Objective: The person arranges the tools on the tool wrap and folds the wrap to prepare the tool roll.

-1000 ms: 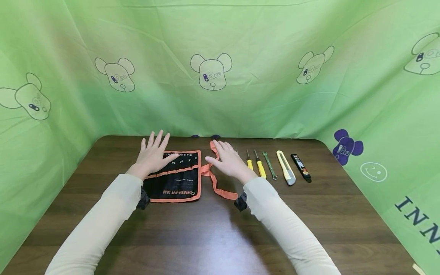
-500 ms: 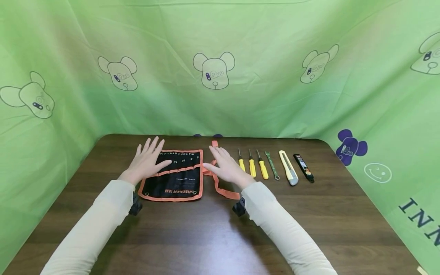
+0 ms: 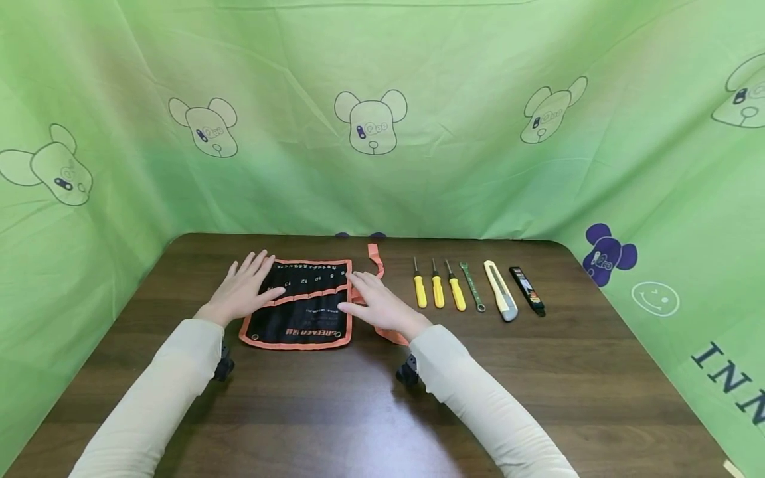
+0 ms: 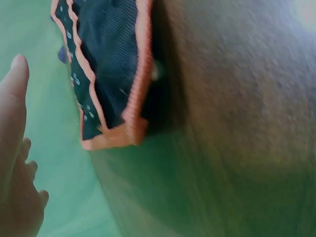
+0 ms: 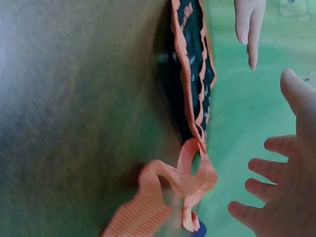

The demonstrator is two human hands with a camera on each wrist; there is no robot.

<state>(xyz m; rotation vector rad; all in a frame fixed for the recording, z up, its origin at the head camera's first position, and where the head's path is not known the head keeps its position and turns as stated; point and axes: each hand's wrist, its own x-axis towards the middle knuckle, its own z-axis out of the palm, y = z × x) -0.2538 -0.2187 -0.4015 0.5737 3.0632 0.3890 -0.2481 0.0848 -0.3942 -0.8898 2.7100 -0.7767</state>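
Note:
A black tool pouch [image 3: 299,318] with orange edging lies flat on the table, its row of pockets marked with numbers. Over its left side is my left hand [image 3: 242,289], fingers straight and slightly spread. My right hand [image 3: 382,305], also with straight fingers, is over the pouch's right edge and partly hides the orange strap [image 3: 374,252]. Both wrist views show the hands apart from the cloth. In the right wrist view the strap [image 5: 185,180] is looped and twisted beside the pouch [image 5: 190,74]. Neither hand holds anything.
To the right of the pouch lie several yellow-handled screwdrivers [image 3: 439,292], a green combination wrench [image 3: 472,287], a cream utility knife [image 3: 501,292] and a slim black case [image 3: 527,291]. A green printed curtain [image 3: 370,192] hangs behind the wooden table [image 3: 335,411].
Both hands have moved left and a little toward the near side, staying straight-fingered. More of the screwdrivers now shows. The pouch and tools lie as before.

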